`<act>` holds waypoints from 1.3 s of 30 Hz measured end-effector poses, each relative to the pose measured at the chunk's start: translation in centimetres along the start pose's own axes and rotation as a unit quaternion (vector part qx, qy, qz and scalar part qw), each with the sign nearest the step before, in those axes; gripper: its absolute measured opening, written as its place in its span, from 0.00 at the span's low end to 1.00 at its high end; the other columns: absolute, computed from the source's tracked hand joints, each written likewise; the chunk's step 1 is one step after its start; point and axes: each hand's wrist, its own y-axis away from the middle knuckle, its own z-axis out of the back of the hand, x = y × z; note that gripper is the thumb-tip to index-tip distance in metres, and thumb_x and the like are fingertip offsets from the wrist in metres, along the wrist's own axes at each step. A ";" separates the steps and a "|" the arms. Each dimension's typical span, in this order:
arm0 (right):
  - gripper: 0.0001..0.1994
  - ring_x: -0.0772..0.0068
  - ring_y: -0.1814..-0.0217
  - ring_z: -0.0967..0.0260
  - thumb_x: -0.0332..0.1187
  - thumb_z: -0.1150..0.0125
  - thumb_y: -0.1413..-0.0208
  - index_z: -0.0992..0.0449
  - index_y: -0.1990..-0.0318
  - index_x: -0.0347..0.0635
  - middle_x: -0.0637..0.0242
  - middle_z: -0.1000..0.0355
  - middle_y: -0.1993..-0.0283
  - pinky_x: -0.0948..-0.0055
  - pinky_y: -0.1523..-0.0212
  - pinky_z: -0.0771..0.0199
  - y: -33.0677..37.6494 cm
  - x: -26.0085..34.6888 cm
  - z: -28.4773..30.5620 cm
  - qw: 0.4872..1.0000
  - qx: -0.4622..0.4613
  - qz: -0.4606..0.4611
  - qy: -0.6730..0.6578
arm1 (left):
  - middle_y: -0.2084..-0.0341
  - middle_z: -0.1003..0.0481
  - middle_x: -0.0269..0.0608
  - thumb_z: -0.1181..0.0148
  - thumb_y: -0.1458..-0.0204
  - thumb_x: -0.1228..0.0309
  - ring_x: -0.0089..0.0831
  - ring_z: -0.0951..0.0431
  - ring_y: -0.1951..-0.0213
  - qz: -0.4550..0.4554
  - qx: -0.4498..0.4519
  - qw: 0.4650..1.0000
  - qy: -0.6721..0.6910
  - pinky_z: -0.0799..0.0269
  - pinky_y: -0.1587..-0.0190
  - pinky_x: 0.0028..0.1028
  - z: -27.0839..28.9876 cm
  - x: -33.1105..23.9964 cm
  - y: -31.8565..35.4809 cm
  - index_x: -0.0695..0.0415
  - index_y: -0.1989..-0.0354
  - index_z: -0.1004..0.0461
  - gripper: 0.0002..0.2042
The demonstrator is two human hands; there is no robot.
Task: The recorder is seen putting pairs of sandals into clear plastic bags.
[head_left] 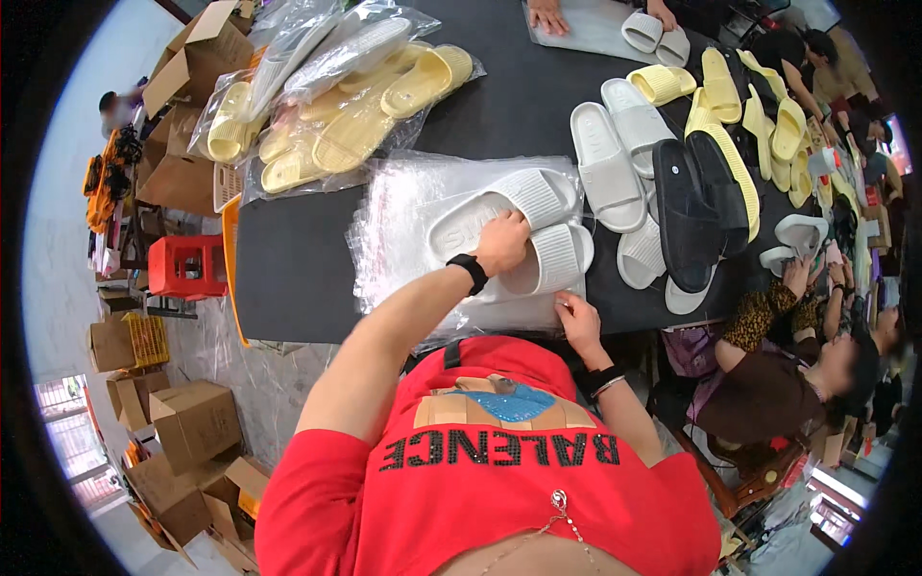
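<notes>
A pair of white slide slippers [550,261] lies on a stack of clear plastic bags [389,206] in front of me. My left hand [504,242] grips the pair near the openings under the straps, its fingertips partly hidden there. At the lower right corner of the stack, my right hand [579,322] pinches the edge of a clear bag between thumb and fingers. Whether the slippers lie partly inside the top bag, I cannot tell.
Bagged yellow slippers [355,139] and white ones pile up at the far left of the dark table [288,278]. Loose white, black [684,211] and yellow slides crowd the right. Across the table another person's hands [549,15] touch a bag. A co-worker [768,374] sits at right.
</notes>
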 end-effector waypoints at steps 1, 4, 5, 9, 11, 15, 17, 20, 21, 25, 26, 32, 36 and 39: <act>0.14 0.57 0.68 0.29 0.34 0.44 0.52 0.26 0.57 0.42 0.53 0.27 0.70 0.67 0.66 0.31 0.1 -0.4 -0.2 1.000 -0.019 0.010 0.006 | 0.65 0.29 0.50 0.49 0.62 0.76 0.45 0.29 0.60 0.015 -0.001 1.000 -0.010 0.30 0.59 0.39 -0.8 0.2 0.0 0.63 0.68 0.28 0.11; 0.12 0.55 0.63 0.30 0.34 0.44 0.53 0.25 0.61 0.43 0.56 0.28 0.66 0.62 0.61 0.33 0.2 0.6 -0.2 1.000 -0.011 -0.021 0.005 | 0.65 0.29 0.48 0.47 0.64 0.76 0.44 0.29 0.60 0.026 -0.055 0.996 -0.058 0.30 0.60 0.39 0.0 5.3 0.6 0.62 0.71 0.27 0.09; 0.11 0.54 0.60 0.31 0.35 0.43 0.53 0.25 0.62 0.43 0.58 0.28 0.65 0.59 0.58 0.34 0.2 1.2 0.1 0.999 -0.002 -0.038 0.004 | 0.65 0.29 0.47 0.46 0.66 0.76 0.44 0.29 0.61 0.064 -0.023 0.993 -0.095 0.29 0.61 0.38 1.7 7.0 0.8 0.60 0.72 0.26 0.09; 0.09 0.55 0.51 0.37 0.38 0.43 0.54 0.25 0.66 0.45 0.62 0.31 0.60 0.52 0.50 0.44 -1.2 3.0 1.1 0.981 0.019 0.079 0.177 | 0.66 0.30 0.48 0.49 0.65 0.79 0.47 0.31 0.61 0.096 -0.114 0.987 -0.058 0.30 0.61 0.40 5.4 9.9 1.1 0.62 0.68 0.27 0.11; 0.11 0.54 0.48 0.41 0.42 0.42 0.54 0.25 0.67 0.47 0.62 0.32 0.57 0.49 0.45 0.50 -2.0 3.3 0.6 0.962 -0.012 0.215 0.170 | 0.66 0.30 0.49 0.50 0.64 0.79 0.47 0.31 0.61 0.046 -0.109 0.992 -0.042 0.31 0.61 0.40 6.8 6.9 1.6 0.64 0.69 0.28 0.11; 0.25 0.50 0.40 0.49 0.57 0.47 0.56 0.27 0.58 0.47 0.56 0.38 0.47 0.40 0.39 0.65 -3.4 2.1 -2.5 0.900 0.067 0.354 0.247 | 0.68 0.30 0.53 0.50 0.65 0.78 0.49 0.31 0.59 0.060 0.011 0.998 0.011 0.31 0.58 0.40 3.0 2.8 5.1 0.64 0.71 0.29 0.10; 0.33 0.50 0.35 0.55 0.64 0.50 0.58 0.29 0.52 0.48 0.54 0.41 0.43 0.37 0.38 0.74 -3.6 2.1 -2.5 0.890 0.063 0.374 0.252 | 0.68 0.30 0.53 0.49 0.65 0.78 0.49 0.31 0.60 0.083 0.006 0.996 -0.010 0.32 0.58 0.41 1.3 4.3 8.1 0.64 0.70 0.29 0.10; 0.43 0.53 0.29 0.71 0.68 0.51 0.61 0.44 0.39 0.52 0.57 0.58 0.32 0.36 0.39 0.82 -3.4 2.6 -2.7 0.889 0.159 0.294 0.313 | 0.70 0.30 0.52 0.47 0.67 0.77 0.49 0.31 0.62 0.113 -0.064 0.991 -0.036 0.32 0.61 0.42 1.0 10.3 12.8 0.63 0.74 0.29 0.08; 0.45 0.54 0.29 0.73 0.69 0.51 0.61 0.46 0.37 0.53 0.58 0.61 0.31 0.36 0.39 0.82 -3.5 2.3 -2.6 0.894 0.152 0.296 0.299 | 0.70 0.30 0.52 0.46 0.68 0.77 0.49 0.31 0.62 0.139 -0.081 0.986 -0.048 0.33 0.62 0.42 1.3 12.4 14.0 0.62 0.76 0.29 0.07; 0.47 0.54 0.28 0.75 0.69 0.50 0.63 0.49 0.36 0.54 0.59 0.64 0.30 0.36 0.38 0.82 -3.5 1.5 -2.9 0.897 0.142 0.310 0.282 | 0.67 0.32 0.55 0.50 0.63 0.79 0.50 0.32 0.61 0.302 -0.068 0.949 -0.059 0.35 0.61 0.42 3.0 19.2 18.4 0.64 0.70 0.32 0.09; 0.47 0.53 0.28 0.74 0.68 0.49 0.63 0.49 0.36 0.51 0.57 0.63 0.31 0.36 0.39 0.81 -3.3 1.3 -2.7 0.899 0.148 0.312 0.268 | 0.68 0.32 0.54 0.51 0.62 0.78 0.50 0.33 0.62 0.296 -0.075 0.949 -0.072 0.36 0.61 0.42 4.4 19.0 18.6 0.65 0.70 0.33 0.09; 0.39 0.46 0.34 0.55 0.47 0.43 0.52 0.56 0.34 0.52 0.50 0.56 0.34 0.52 0.40 0.48 -4.6 8.4 1.1 0.966 0.098 0.240 -0.018 | 0.63 0.29 0.50 0.51 0.62 0.79 0.51 0.32 0.59 0.047 -0.111 0.993 0.011 0.34 0.58 0.40 12.7 9.0 12.5 0.59 0.58 0.27 0.18; 0.33 0.52 0.49 0.34 0.36 0.43 0.53 0.48 0.38 0.48 0.49 0.38 0.45 0.67 0.52 0.32 -5.4 13.4 5.1 0.957 0.136 0.228 -0.118 | 0.61 0.29 0.49 0.49 0.62 0.81 0.49 0.32 0.57 -0.062 -0.045 0.995 0.057 0.34 0.54 0.38 12.8 3.3 8.5 0.58 0.59 0.26 0.18; 0.26 0.56 0.53 0.31 0.31 0.44 0.54 0.39 0.45 0.41 0.51 0.30 0.54 0.69 0.54 0.33 -6.1 10.9 3.7 0.956 0.103 0.136 -0.238 | 0.61 0.29 0.49 0.49 0.61 0.80 0.49 0.32 0.56 -0.108 0.015 0.994 0.030 0.34 0.54 0.37 12.8 -0.1 6.0 0.59 0.62 0.26 0.14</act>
